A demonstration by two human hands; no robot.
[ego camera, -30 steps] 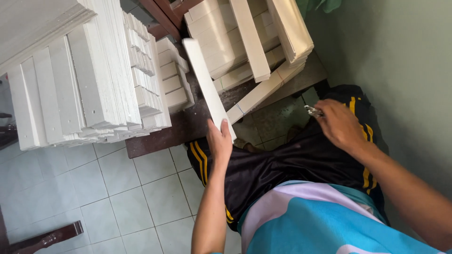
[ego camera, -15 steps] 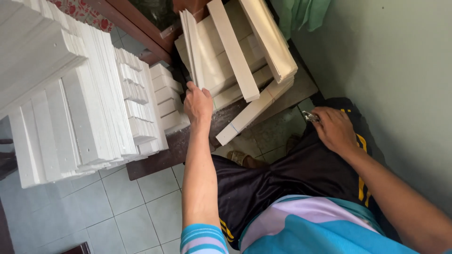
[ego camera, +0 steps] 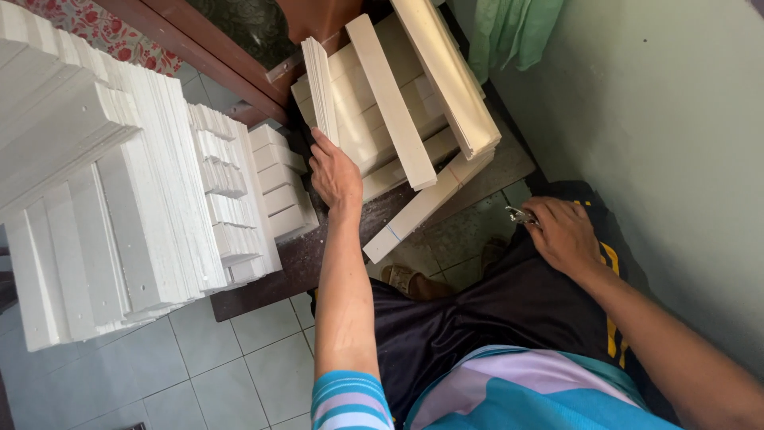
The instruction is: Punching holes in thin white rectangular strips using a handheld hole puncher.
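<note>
White foam strips (ego camera: 321,87) stand on edge just above the left hand (ego camera: 334,173), whose fingers close on their lower end, while the right hand (ego camera: 562,236), well apart on the lap, grips a small metal tool (ego camera: 520,215).

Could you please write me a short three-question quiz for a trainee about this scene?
1. True or false: the left hand is on the thin white strips standing on edge beside the white slabs.
2. Which hand holds the small metal tool?
A. left hand
B. right hand
C. neither
3. Fill in: the big stack of white sheets lies to the person's ____.

Key
1. True
2. B
3. left
</note>
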